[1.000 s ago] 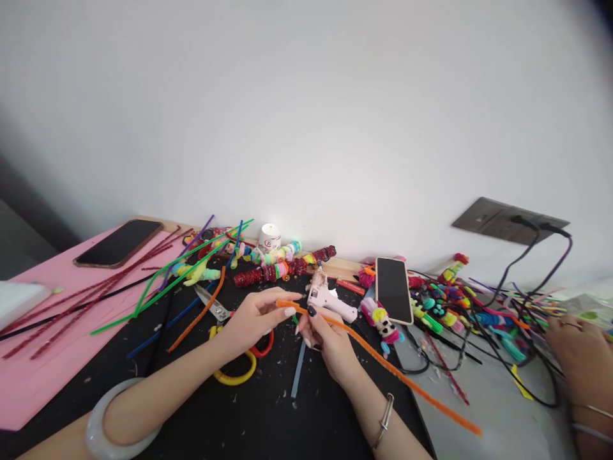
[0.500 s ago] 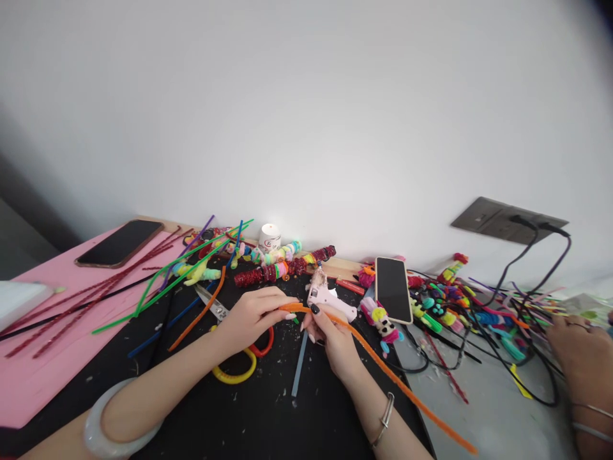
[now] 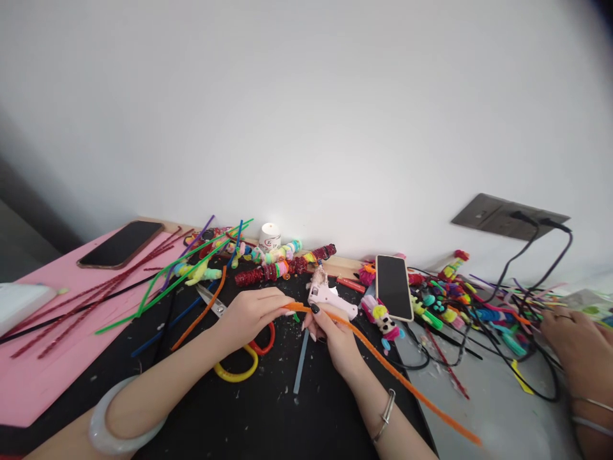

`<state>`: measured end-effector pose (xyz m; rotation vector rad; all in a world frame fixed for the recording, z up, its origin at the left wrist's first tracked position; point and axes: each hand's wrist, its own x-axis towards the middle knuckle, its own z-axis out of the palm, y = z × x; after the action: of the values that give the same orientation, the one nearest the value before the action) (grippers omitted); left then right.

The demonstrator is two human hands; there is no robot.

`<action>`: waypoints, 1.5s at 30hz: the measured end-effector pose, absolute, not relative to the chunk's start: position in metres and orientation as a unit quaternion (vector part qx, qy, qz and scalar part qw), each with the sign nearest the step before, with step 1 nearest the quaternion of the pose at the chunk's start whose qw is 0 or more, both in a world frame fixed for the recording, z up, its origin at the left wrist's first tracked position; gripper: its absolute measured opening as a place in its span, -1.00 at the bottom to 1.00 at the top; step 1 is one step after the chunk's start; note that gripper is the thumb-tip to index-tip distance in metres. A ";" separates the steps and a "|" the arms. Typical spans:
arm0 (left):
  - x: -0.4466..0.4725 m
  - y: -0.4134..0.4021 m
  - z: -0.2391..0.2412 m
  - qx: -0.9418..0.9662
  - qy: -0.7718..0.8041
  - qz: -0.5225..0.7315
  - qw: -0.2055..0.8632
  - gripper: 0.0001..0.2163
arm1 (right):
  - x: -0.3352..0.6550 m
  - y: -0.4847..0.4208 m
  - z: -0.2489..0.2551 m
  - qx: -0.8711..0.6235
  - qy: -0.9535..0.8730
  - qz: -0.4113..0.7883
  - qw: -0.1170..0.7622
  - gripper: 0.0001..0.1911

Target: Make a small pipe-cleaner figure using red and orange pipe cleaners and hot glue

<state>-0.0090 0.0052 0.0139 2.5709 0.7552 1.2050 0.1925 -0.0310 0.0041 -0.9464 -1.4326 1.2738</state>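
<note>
A long orange pipe cleaner [image 3: 407, 378] runs between my hands and trails off to the lower right past my right wrist. My left hand [image 3: 256, 313] pinches it near its left end. Thumb and fingers of my right hand [image 3: 330, 335] are closed on it a little further along. Just behind my right hand lies a pale pink glue gun [image 3: 328, 297], with a translucent glue stick [image 3: 301, 363] pointing toward me. Scissors with yellow and red handles [image 3: 238, 370] lie under my left forearm, partly hidden by it.
Green pipe cleaners [image 3: 158, 295] and dark red ones [image 3: 96, 300] lie on the left, over a pink sheet [image 3: 33, 383]. Two phones, wound pipe-cleaner figures and a paper roll [image 3: 269, 236] line the wall. Black cables [image 3: 507, 268] hang at the right, near another person's hand [image 3: 569, 338].
My hands keep almost the same pose on the orange pipe cleaner. At the right, the other person's hand has shifted slightly left. The view has moved a little.
</note>
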 end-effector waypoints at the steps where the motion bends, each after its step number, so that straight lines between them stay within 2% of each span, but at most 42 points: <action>1: -0.009 0.005 0.014 0.870 0.253 0.411 0.101 -0.80 | 0.193 -0.031 0.004 -0.388 -0.588 0.522 0.481 -0.58; 45: -0.007 0.001 0.017 0.872 0.251 0.392 0.150 -0.82 | 0.192 -0.031 0.005 -0.389 -0.609 0.521 0.453 -0.57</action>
<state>-0.0072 0.0008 0.0172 2.5051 0.7215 1.1259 0.1922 -0.0309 0.0051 -0.9596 -1.5046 1.2873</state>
